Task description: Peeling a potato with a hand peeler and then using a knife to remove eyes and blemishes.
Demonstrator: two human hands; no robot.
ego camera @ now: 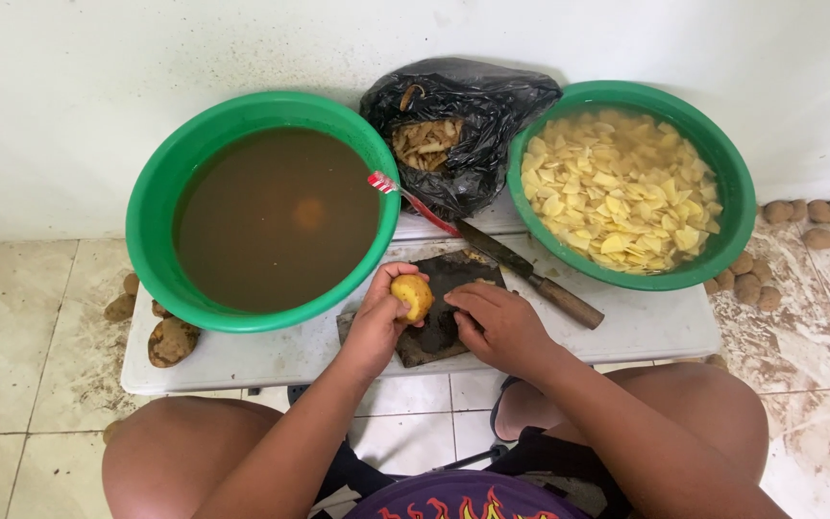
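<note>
My left hand (379,317) grips a peeled yellow potato (414,295) and holds it over a dark cutting board (439,327) on a low white table (646,332). My right hand (500,322) rests flat on the board just right of the potato, fingers together, holding nothing that I can see. A knife (525,272) with a brown wooden handle lies behind the board, its blade pointing up-left. A red-and-white peeler (401,195) lies across the rim of the left basin.
A green basin (151,207) of muddy brown water stands left. Another green basin (732,183) of yellow potato slices stands right. A black bag (477,106) of peels sits between them by the wall. Unpeeled potatoes (173,341) lie on the table's left and on the floor (804,211) at right.
</note>
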